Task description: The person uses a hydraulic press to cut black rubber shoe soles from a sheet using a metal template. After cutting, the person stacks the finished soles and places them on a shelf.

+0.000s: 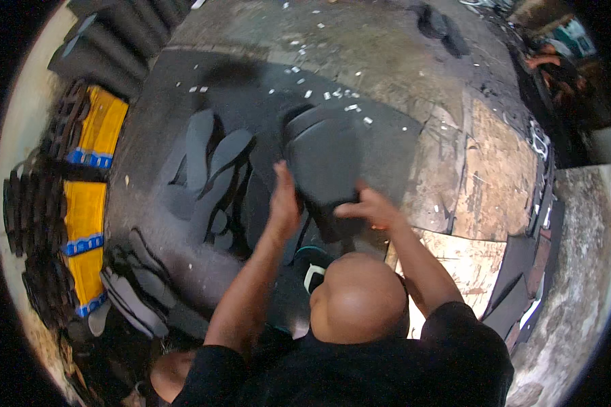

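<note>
Between my two hands is a stack of dark grey foam soles (324, 152), held up over a dark sheet on the floor and slightly blurred. My left hand (285, 203) presses along the stack's left side with its fingers stretched upward. At the lower right of the stack, my right hand (372, 209) grips the edge with its fingers bent; part of them is hidden. Left of my left hand lies a loose pile of grey soles (217, 169), some overlapping and tilted.
Stacked dark soles (31, 210) stand at the left beside yellow-and-blue packages (85, 207). More soles (139, 292) lie at the lower left. White scraps (336, 95) dot the floor ahead. Worn boards (499, 169) lie at right. Another person's hand (544, 61) shows far right.
</note>
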The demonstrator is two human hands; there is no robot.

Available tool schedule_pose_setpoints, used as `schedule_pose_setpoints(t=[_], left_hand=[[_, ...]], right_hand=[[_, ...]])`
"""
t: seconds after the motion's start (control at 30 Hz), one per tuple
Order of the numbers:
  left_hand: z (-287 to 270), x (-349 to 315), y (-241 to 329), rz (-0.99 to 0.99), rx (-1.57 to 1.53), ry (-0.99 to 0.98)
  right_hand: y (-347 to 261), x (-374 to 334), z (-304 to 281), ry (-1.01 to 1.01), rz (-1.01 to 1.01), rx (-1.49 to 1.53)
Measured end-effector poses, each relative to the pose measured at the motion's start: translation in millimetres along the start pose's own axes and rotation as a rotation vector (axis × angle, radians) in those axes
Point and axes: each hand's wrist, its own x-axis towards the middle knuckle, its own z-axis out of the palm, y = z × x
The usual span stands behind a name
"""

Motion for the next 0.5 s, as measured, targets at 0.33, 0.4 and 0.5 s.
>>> schedule_pose_setpoints(t=[0.33, 0.4, 0.5], left_hand=[[39, 4, 38, 0.3, 0.569, -0.607], [31, 17, 22, 0.284, 0.613, -0.625], [38, 10, 30, 0.376, 0.691, -0.623]], right_hand=[[42, 20, -4, 0.017, -0.48, 0.217], [51, 24, -12, 0.037, -0.317, -0.076], [67, 20, -16, 0.124, -0.299, -0.342]])
